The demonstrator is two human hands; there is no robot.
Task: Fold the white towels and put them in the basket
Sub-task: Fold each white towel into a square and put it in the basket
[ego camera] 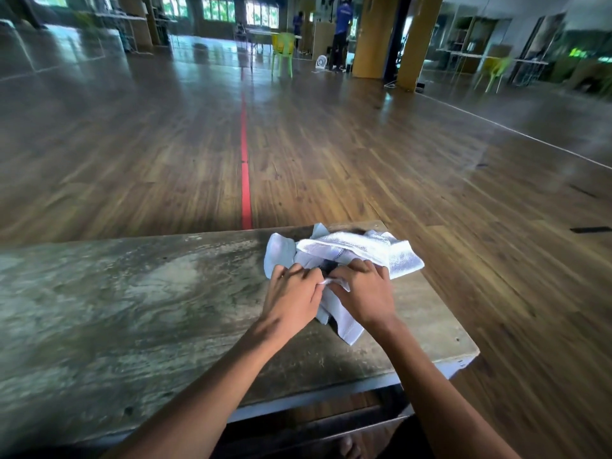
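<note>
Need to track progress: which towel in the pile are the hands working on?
The crumpled one nearest the person, pinched by left hand and right hand; the other towels lie bunched behind, untouched.

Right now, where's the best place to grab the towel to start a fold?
Probably the loose corner of the towel hanging toward the near table edge, taken from the near side. It lies flat and free of the crumpled heap, which both hands already pin.

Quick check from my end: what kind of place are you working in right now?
Probably a large open hall or workshop, not a home. The wooden floor runs far back with a red line taped down it, green plastic chairs and tables stand by distant windows, and the towels lie on a worn table.
</note>
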